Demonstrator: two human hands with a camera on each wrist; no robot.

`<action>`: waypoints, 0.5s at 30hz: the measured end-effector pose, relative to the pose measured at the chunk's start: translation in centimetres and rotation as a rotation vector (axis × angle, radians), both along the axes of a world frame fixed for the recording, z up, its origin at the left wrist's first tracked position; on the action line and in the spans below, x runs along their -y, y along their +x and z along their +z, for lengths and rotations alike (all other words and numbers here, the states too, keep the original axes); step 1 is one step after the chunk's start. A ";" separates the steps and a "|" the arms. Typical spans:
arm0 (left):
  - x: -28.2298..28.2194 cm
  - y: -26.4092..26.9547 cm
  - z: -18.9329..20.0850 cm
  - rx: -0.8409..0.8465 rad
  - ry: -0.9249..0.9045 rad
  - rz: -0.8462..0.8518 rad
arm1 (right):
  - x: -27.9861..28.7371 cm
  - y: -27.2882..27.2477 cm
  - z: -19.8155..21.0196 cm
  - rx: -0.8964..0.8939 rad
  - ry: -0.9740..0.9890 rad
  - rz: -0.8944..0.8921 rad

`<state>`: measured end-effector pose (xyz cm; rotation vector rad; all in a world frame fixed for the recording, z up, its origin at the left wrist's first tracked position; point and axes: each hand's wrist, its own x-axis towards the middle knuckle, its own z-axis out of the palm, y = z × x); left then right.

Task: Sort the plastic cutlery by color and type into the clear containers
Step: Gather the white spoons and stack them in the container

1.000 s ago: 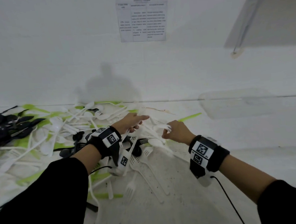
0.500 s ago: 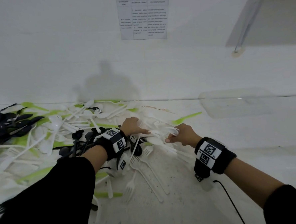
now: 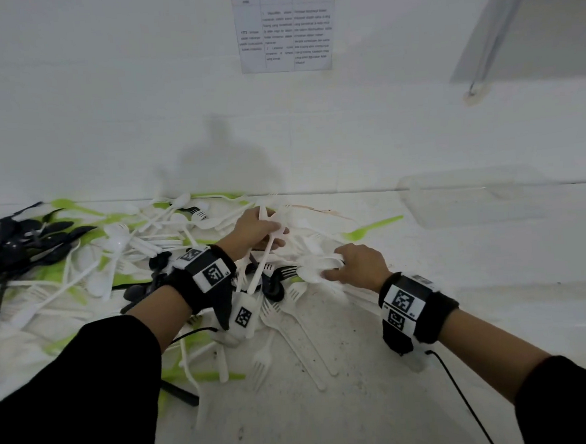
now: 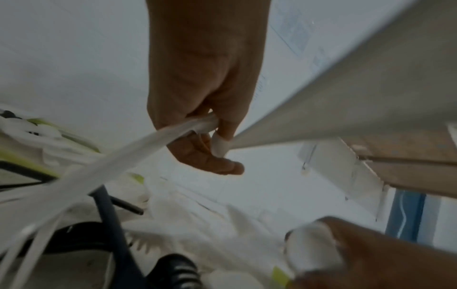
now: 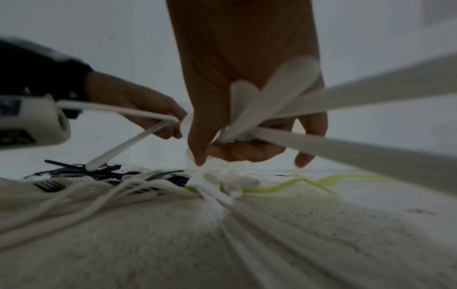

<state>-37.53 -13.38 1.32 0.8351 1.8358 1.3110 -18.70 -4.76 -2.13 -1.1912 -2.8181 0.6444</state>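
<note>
A heap of white, green and black plastic cutlery [image 3: 121,246] covers the left and middle of the white table. My left hand [image 3: 257,229] grips white cutlery [image 3: 264,258] by one end, handles [image 4: 138,154] pointing back at the wrist. My right hand [image 3: 359,264] holds a bundle of white spoons [image 3: 316,268], fingers curled round it; in the right wrist view the white spoons [image 5: 267,109] fan out from the fist. The hands are close together over the heap's right edge. A clear container [image 3: 472,197] stands at the back right.
Black spoons [image 3: 22,245] lie at the far left. A green fork [image 3: 371,229] lies between the heap and the container. White forks [image 3: 292,338] lie nearest me. A printed sheet [image 3: 281,27] hangs on the wall behind.
My left hand has lifted white cutlery out of the heap. My right hand dropped slightly toward me and keeps its bundle of white spoons.
</note>
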 end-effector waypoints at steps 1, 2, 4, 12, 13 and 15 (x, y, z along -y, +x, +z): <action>0.1 -0.1 0.3 0.012 0.018 0.001 | 0.0 -0.1 -0.2 0.007 0.011 0.024; 0.3 -0.3 0.6 0.017 0.021 -0.004 | -0.1 -0.3 -0.5 0.003 0.005 0.040; 0.6 -0.6 1.0 -0.006 -0.018 -0.030 | -0.1 -0.6 -0.8 -0.026 -0.010 0.054; 0.1 -1.7 -1.1 -0.528 -0.242 -0.070 | -0.8 -0.3 -1.0 -0.070 -0.103 0.016; 0.1 -1.7 -1.5 -0.620 -0.294 -0.125 | -0.9 -0.1 -0.8 -0.114 -0.136 0.021; 0.0 -1.7 -2.5 -0.729 -0.375 -0.238 | -1.2 0.4 -0.1 -0.224 -0.207 -0.004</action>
